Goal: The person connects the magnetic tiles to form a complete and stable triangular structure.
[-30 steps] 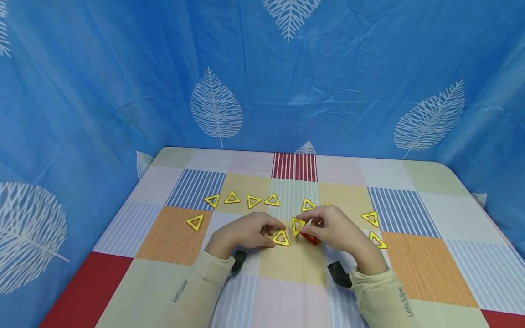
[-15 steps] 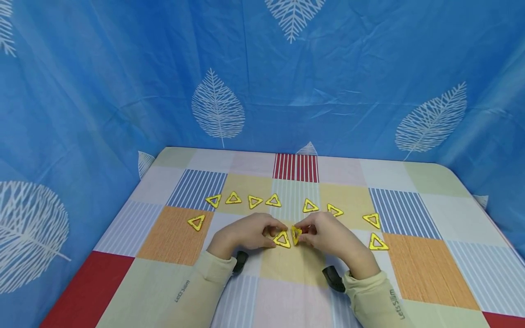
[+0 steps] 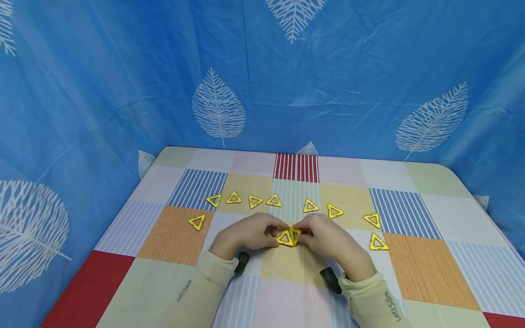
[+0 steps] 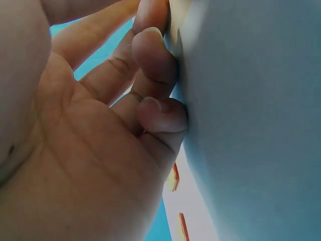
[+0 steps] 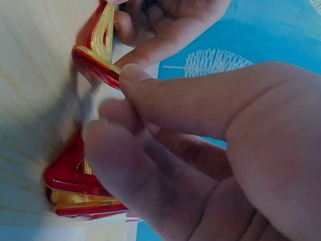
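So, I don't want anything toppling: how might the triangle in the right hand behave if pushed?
The triangle isn't lying flat, so it may tip. Its glossy surface could be slippery, and its straight, unbent rim suggests stiffness.

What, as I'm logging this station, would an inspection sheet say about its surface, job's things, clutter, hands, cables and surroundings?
Surface: patchwork-patterned tabletop.
Job's things: nine loose yellow triangles in a rough arc; left-held triangle and right-held triangle together, contact unclear; red-edged pieces near the right hand, count unclear.
Clutter: nothing seen.
Hands: left hand and right hand each pinch one triangle.
Cables: nothing seen.
Surroundings: blue curtain with white leaf prints.
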Demonstrator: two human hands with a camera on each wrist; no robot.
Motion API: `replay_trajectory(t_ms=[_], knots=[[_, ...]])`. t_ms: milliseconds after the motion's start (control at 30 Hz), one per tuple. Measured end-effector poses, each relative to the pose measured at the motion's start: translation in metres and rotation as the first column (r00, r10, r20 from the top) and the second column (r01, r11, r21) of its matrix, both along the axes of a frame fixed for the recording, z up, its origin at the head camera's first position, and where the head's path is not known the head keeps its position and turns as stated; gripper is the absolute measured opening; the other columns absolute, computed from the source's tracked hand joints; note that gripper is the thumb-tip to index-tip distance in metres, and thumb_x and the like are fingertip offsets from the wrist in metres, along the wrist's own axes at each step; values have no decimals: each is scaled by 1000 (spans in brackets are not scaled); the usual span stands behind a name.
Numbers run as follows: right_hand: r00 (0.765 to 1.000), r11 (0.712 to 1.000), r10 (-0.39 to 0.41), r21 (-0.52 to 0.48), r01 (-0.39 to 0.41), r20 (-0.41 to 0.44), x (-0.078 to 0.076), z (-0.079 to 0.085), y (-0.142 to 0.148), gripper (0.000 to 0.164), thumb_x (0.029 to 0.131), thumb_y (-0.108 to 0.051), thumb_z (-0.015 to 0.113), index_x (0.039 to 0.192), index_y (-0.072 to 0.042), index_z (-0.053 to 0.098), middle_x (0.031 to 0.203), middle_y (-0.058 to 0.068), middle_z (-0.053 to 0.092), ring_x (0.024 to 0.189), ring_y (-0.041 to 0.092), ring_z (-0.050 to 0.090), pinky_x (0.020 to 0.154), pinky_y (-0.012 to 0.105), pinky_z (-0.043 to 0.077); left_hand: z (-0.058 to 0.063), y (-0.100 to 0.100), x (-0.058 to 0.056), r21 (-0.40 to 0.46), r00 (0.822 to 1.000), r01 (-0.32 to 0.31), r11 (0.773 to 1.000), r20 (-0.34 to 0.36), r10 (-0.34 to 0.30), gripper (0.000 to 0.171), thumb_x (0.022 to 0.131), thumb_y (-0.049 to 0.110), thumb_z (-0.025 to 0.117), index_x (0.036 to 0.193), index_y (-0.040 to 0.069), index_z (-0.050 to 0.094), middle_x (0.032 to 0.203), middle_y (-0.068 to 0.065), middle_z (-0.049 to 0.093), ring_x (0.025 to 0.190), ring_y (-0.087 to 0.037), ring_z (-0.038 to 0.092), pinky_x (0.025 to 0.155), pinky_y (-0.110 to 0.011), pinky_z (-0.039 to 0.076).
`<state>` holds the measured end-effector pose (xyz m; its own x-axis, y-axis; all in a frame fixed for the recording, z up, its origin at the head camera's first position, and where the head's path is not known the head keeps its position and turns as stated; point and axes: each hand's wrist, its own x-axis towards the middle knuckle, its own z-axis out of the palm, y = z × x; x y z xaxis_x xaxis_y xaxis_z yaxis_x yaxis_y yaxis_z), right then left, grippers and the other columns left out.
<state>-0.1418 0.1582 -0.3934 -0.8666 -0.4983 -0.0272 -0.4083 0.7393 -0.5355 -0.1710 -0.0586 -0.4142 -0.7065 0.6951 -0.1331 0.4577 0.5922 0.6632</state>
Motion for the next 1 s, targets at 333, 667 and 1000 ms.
replay_trajectory(t_ms=[333,667,1000], knots=[[999,995,2,-98,3,51,1,-3,-6,21,90,-3,73,111,2,74,80,-2,67,64,7,57,57,26,50,-2,1,-1,19,999,-35,999,20,35,32,91,6,75,122,9,70,80,4,56,70,-8,49,67,-26,41],[998,996,-45,-69,48,52,0,-11,-12,41,72,-4,90,108,3,72,78,-2,63,69,10,56,63,27,49,-2,1,0,46,997,-78,996,26,77,31,87,5,79,117,7,73,76,7,61,65,-6,52,64,-24,45],[984,984,-179,-10,179,26,4,-15,-22,38,70,0,90,106,-1,76,76,-3,62,69,11,54,66,31,48,-3,2,0,68,996,-89,994,15,88,30,84,6,81,113,3,74,72,7,62,62,-6,53,62,-25,46]])
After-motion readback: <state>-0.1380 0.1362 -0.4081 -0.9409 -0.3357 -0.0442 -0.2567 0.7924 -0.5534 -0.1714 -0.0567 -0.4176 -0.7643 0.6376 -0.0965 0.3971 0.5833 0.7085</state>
